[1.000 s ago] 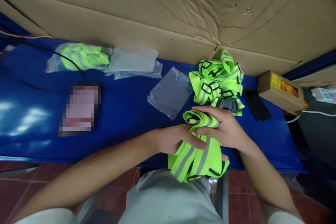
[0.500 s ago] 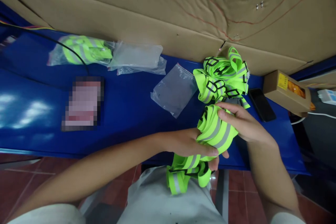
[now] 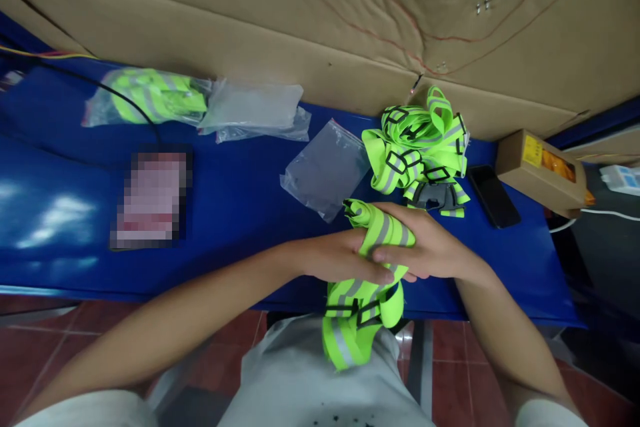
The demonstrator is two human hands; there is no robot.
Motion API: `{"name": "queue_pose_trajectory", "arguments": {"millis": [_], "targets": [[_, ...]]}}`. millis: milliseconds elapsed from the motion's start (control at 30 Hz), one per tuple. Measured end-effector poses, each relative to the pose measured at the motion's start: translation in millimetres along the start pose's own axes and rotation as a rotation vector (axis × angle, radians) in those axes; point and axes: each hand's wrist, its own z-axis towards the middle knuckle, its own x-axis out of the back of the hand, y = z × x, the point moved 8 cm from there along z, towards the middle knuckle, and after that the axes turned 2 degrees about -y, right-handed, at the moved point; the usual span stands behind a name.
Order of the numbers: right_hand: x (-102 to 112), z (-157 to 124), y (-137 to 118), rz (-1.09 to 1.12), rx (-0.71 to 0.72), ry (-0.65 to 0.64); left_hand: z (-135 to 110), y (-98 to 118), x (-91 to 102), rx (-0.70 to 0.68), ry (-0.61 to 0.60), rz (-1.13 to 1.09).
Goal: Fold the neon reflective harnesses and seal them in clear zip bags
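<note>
A bundle of neon yellow-green reflective strap (image 3: 383, 227) with grey stripes is squeezed between my two hands over the front of the table. My left hand (image 3: 345, 260) wraps it from the left, thumb across the front. From the right, my right hand (image 3: 425, 243) presses round it, its thumb over the folds; the fingers behind are partly hidden. Loose strap ends with black sliders (image 3: 355, 310) dangle below my hands, in front of my shirt. Just beyond lies a pile of matching straps (image 3: 420, 140) with black sliders and a dark buckle (image 3: 434, 195).
A clear zip bag (image 3: 325, 170) lies left of the pile. Farther left are stacked clear bags (image 3: 253, 110) and a bagged strap (image 3: 155, 95). A black phone (image 3: 494, 197) and a cardboard box (image 3: 543, 163) sit to the right. A cardboard panel (image 3: 225, 20) stands behind the blue table (image 3: 240, 193).
My right hand has moved left and down, closing round the bundle beside my left hand. The bundle has become narrower and more upright, and the pile's dark buckle is now uncovered.
</note>
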Motion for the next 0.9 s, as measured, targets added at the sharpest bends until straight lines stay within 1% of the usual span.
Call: {"name": "queue_pose_trajectory", "arguments": {"millis": [67, 133, 233, 300, 400, 467, 533, 633, 733, 767, 833, 900], "targets": [[2, 1, 4, 0.000, -0.010, 0.062, 1, 2, 3.0, -0.009, 0.046, -0.011], [5, 2, 5, -0.017, 0.020, 0.113, 1, 2, 4.0, 0.011, 0.081, -0.010], [4, 3, 6, 0.046, 0.072, 0.092, 1, 2, 2.8, 0.042, 0.098, 0.069], [7, 4, 7, 0.067, 0.066, 0.112, -1, 9, 7.7, 0.012, 0.150, 0.203], [12, 3, 8, 0.010, 0.019, 0.165, -6, 24, 26.0, -0.044, 0.316, 0.529], [12, 3, 7, -0.027, 0.007, 0.191, -8, 32, 37.5, -0.077, 0.397, 0.649], [11, 2, 6, -0.043, 0.001, 0.230, -8, 35, 44.1, -0.113, 0.414, 0.635], [13, -1, 7, -0.049, -0.021, 0.331, -7, 34, 48.5, -0.135, 0.426, 0.548], [20, -6, 13, 0.001, -0.081, 0.418, -9, 29, 50.8, -0.035, 0.473, 0.505], [23, -8, 16, 0.052, -0.107, 0.442, -10, 27, 49.6, 0.011, 0.466, 0.499], [29, -11, 24, 0.195, -0.157, 0.492, -11, 25, 44.3, 0.076, 0.413, 0.483], [32, -12, 30, 0.313, -0.184, 0.525, -11, 27, 39.5, 0.079, 0.377, 0.495]]}}
